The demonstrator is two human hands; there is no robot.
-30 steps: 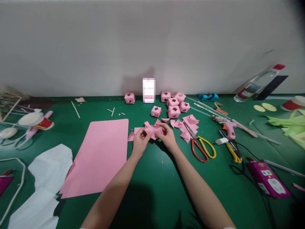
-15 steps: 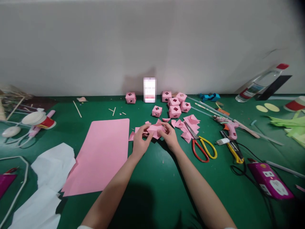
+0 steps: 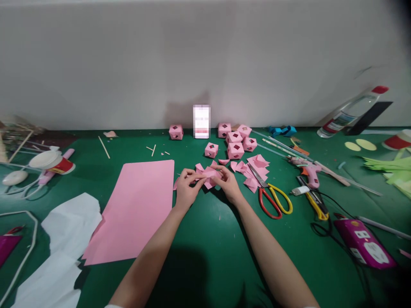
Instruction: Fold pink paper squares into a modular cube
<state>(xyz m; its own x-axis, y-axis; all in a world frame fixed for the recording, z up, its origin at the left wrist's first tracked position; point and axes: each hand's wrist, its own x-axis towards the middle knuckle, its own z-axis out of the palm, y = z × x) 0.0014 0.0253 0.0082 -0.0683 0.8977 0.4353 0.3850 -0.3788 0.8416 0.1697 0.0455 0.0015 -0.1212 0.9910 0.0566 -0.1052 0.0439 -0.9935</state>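
Folded pink paper (image 3: 211, 173), being held between both hands at the middle of the green table (image 3: 221, 256). Pinching its left edge narrowly between thumb and fingertips with the left hand (image 3: 186, 188); holding its right side between thumb and curling fingers with the right hand (image 3: 228, 186). Lying near loose pink scraps (image 3: 260, 161) on the right, with scissors (image 3: 265, 185) resting their blades on top. Neighbouring large pink sheets (image 3: 138, 205) on the left, with torn white paper (image 3: 72, 222) lying farther left. Facing, on the far side, a cluster of pink paper boxes (image 3: 235, 155) standing to the right of an upright, blurred screen (image 3: 201, 122).
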